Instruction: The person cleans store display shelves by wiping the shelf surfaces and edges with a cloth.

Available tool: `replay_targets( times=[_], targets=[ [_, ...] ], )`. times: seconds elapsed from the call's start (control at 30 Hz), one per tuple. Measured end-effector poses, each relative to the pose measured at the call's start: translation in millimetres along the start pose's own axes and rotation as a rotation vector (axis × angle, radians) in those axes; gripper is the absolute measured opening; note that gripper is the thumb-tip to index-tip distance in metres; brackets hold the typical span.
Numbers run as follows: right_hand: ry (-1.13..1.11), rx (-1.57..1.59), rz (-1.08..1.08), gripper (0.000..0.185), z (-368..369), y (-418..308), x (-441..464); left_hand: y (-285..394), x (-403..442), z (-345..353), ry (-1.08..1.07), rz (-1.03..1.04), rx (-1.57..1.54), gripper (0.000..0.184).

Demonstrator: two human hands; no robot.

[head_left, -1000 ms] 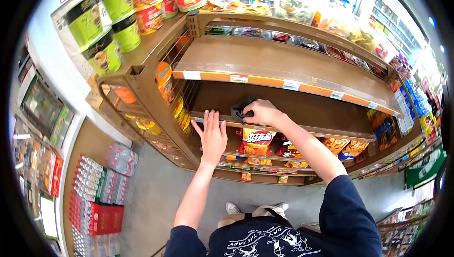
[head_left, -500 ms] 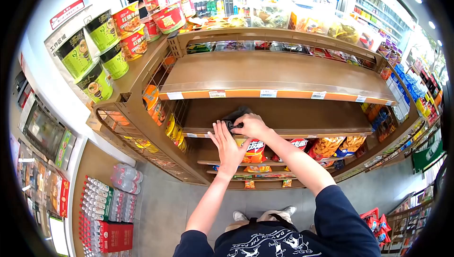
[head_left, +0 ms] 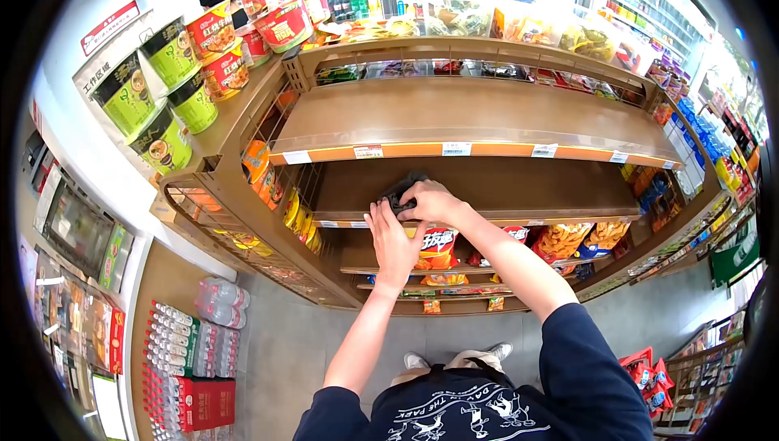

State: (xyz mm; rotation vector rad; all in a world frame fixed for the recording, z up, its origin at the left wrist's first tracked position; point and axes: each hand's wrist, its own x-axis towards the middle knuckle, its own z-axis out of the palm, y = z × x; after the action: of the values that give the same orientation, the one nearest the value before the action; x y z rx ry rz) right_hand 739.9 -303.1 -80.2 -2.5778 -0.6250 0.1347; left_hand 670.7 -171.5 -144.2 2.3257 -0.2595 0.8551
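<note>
A dark grey cloth [head_left: 399,194] lies bunched on the second shelf board [head_left: 519,185], near its front edge. My right hand [head_left: 433,202] is closed on the cloth, fingers bent into its folds. Just left of it, my left hand [head_left: 394,240] is open, its fingers stretched up over the shelf's front edge beside the cloth; whether they press on the cloth I cannot tell. Below my hands, a red and white snack bag [head_left: 436,248] is partly covered by my left hand and right forearm.
Above is a bare upper shelf [head_left: 479,112] with price tags along its front. Instant noodle cups [head_left: 217,31] are stacked at the left on the counter. Bottled water packs [head_left: 191,344] stand at lower left. A red basket [head_left: 647,376] with snack bags is at lower right.
My right hand and the cloth have shifted slightly, with the cloth bunched more tightly. My left hand's fingers are closer together. The view has tilted a little.
</note>
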Motion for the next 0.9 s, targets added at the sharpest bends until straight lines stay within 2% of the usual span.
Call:
replay_targets(
  times=[0.17,0.3,0.43,0.57,0.63,0.77,0.9],
  targets=[
    [-0.044,0.117,-0.065,0.043,-4,15,2,4,2,-7,-0.056,-0.049,-0.021,0.087],
    [-0.051,0.065,-0.103,0.040,-19,23,-13,1,2,-7,-0.061,-0.036,0.004,0.087],
    [-0.121,0.008,-0.020,0.043,-38,24,-34,-2,0,-6,-0.069,-0.013,0.038,0.082],
    [-0.105,-0.016,0.021,0.043,-35,43,-48,-2,0,-6,-0.070,0.011,0.075,0.077],
    [-0.047,-0.020,-0.025,0.041,-33,50,-53,-3,0,-5,-0.072,0.023,0.087,0.073],
    [-0.036,-0.007,0.040,0.044,-24,57,-56,-2,1,-5,-0.108,0.026,0.127,0.071],
    [0.029,0.003,0.004,0.042,-19,61,-61,-2,0,-5,-0.123,0.040,0.171,0.069]
  ],
)
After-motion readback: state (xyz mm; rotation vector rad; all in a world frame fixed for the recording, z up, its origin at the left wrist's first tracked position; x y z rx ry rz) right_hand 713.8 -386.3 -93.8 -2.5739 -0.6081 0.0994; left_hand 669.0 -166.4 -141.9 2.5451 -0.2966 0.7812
